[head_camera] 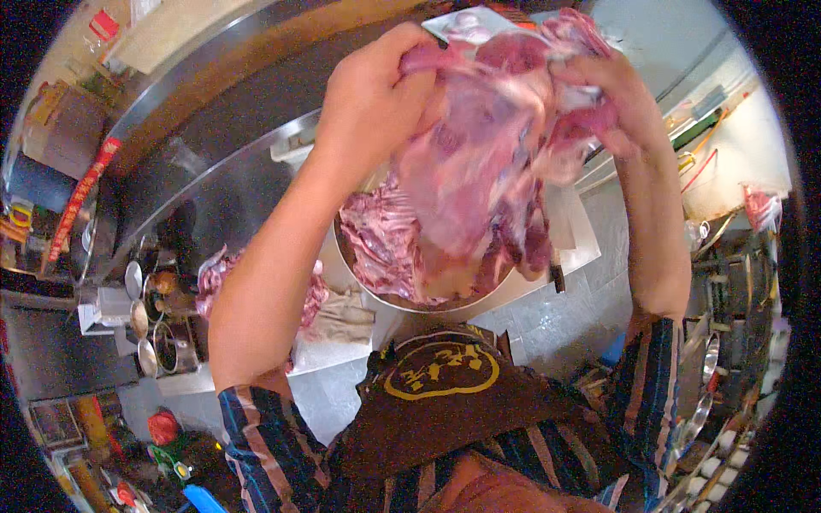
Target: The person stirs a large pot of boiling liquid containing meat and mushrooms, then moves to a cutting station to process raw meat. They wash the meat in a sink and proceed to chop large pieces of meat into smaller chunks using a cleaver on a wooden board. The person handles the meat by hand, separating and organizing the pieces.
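A large piece of raw meat, pink with pale membrane and darker red parts, hangs raised before me and is partly blurred. My left hand grips its upper left edge, fingers curled around the flesh. On the upper right, my right hand is closed on the same piece, its fingertips partly hidden by meat. Below the raised piece is a round board or shallow basin with a pale rim. A slab of ribbed meat lies on it at the left, partly covered from view.
More raw meat lies left of the round rim, beside a beige cloth. A dark handle juts over the counter edge at right. Several metal pots stand at left. A white tray with pale pieces is at the top.
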The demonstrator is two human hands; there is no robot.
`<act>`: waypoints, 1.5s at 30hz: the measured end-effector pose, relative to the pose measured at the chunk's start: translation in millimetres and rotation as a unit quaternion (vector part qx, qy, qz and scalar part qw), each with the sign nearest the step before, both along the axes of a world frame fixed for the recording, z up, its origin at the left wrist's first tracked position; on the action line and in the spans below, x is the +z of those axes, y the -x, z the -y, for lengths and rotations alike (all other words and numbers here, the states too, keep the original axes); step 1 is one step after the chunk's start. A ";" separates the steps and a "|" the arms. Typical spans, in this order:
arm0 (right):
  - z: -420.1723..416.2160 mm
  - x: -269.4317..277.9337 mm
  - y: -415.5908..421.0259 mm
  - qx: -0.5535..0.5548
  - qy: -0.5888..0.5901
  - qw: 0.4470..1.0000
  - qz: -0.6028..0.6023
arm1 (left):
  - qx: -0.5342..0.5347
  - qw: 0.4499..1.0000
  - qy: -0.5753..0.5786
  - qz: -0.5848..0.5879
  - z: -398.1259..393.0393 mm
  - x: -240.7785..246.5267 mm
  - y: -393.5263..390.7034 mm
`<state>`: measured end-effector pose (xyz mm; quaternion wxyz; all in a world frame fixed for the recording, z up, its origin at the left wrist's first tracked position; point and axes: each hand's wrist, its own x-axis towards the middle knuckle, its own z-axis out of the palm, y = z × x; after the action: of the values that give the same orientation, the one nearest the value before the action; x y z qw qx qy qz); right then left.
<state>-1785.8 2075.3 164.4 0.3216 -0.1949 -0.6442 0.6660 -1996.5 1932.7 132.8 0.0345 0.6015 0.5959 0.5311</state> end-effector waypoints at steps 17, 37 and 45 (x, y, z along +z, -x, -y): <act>128.1 -294.8 3.3 -0.051 -0.041 0.929 0.364 | 0.069 0.985 0.152 -0.046 67.2 -313.3 8.7; 161.8 -233.4 -39.2 0.058 -0.106 0.956 0.267 | -0.007 0.691 0.311 0.652 71.1 -249.9 -67.2; 101.0 -320.9 -130.5 -0.039 -0.080 0.935 0.343 | 0.083 0.790 0.367 0.485 98.8 -309.7 -41.8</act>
<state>-1655.3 1974.3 -156.5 0.1209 -0.4101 -0.7584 0.4919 -1954.7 1833.9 -176.8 0.4927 0.1558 0.6983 0.4954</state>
